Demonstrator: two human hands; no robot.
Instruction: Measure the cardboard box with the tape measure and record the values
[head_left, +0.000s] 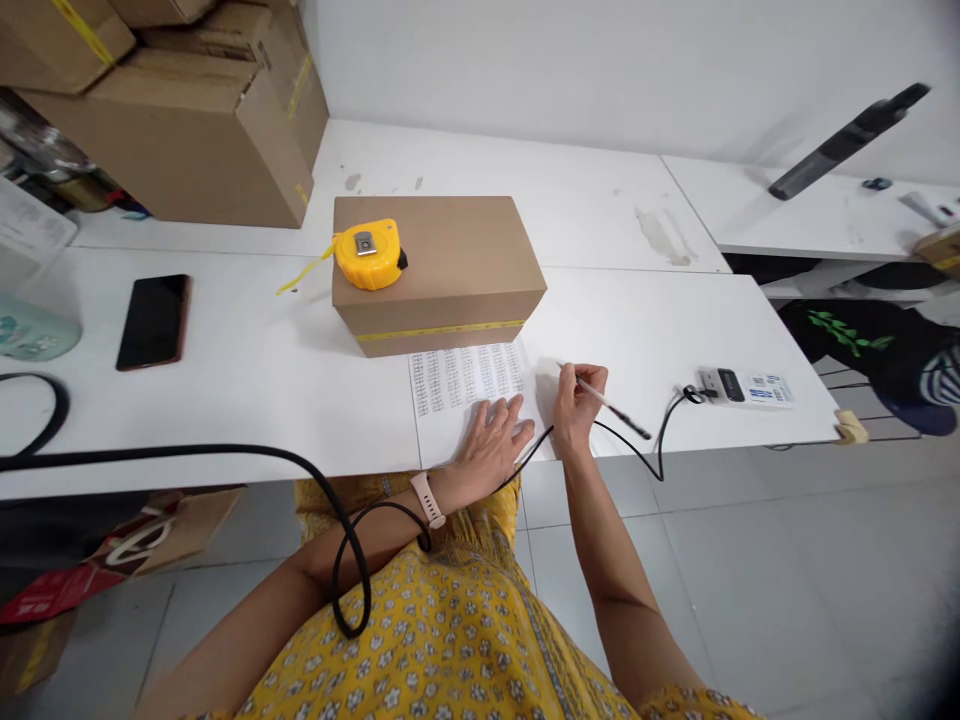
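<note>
My left hand (491,435) lies flat and open on a printed sheet of paper (466,385) at the front edge of the white table (262,390). My right hand (577,400) is closed on a pen (611,405), its tip near the paper's right edge. Just behind the paper stands a brown cardboard box (450,260) with a yellow tape measure (369,254) resting on its top left corner. A strip of yellow tape runs along the box's front face.
A black phone (154,320) lies at the left. A black cable (187,455) crosses the table edge and my lap. A small white device (742,387) with a cable sits at the right. Stacked cardboard boxes (202,130) fill the back left. A second table (817,210) stands at the right.
</note>
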